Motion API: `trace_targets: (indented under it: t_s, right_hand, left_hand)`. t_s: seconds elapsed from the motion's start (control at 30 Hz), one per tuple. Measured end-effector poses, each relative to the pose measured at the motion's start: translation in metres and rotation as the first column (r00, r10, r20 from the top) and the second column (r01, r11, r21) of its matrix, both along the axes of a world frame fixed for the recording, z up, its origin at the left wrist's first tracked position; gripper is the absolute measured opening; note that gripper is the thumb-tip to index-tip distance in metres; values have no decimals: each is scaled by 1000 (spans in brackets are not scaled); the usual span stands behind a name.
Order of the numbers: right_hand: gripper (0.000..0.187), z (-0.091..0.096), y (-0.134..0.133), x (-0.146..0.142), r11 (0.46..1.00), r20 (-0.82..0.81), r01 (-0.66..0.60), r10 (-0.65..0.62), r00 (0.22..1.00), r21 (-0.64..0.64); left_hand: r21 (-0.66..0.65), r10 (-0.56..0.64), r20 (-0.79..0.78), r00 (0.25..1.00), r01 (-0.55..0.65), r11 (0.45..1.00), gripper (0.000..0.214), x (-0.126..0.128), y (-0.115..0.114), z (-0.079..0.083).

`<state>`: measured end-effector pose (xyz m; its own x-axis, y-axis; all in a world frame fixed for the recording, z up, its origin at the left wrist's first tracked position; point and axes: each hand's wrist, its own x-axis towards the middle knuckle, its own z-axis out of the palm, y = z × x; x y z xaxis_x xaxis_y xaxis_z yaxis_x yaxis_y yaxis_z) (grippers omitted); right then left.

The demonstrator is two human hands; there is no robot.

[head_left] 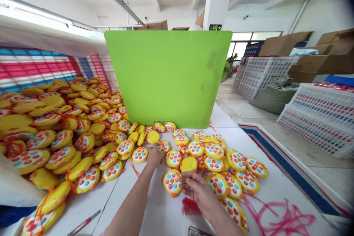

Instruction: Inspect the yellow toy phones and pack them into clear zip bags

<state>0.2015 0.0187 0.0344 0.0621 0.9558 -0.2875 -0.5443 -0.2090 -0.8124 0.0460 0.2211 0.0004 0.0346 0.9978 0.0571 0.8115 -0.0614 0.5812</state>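
White bench [160,214] on my feed. Right hand [200,191]: fingers curled at the right edge of a dotted yellow toy [172,182], lying dots-up; can't tell if clamped. Left hand [155,156]: fingers at a second toy [163,146], grip hidden, can't tell. I see loose toys [214,150] rightward, big pile [88,118] left, green board [168,77] behind.

toys [172,182]: yellow, white panels, multicoloured dots | board [168,77]: green | strands [293,214]: pink
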Motion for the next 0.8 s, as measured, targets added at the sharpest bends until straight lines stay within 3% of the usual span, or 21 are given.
trace_targets:
  t_s: [0.33,0.5,0.67,0.8]
  right_hand:
    - [30,1,-6,1,1000,-20,-9,9,1000,8]
    - [33,2,-8,0,1000,-14,3,-3,1000,13]
    - [38,-3,-7,1,1000,-25,19,-19,1000,4]
    - [39,-3,-7,7,1000,-27,13,-13,1000,-13]
  left_hand:
    - [-24,-46,168,985,51,998,27,-11,5,-7]
    - [-51,18,157,988,-10,999,49,2,13,1]
    - [-106,59,91,994,-50,993,73,31,22,12]
    - [-90,54,143,988,-42,995,83,46,23,19]
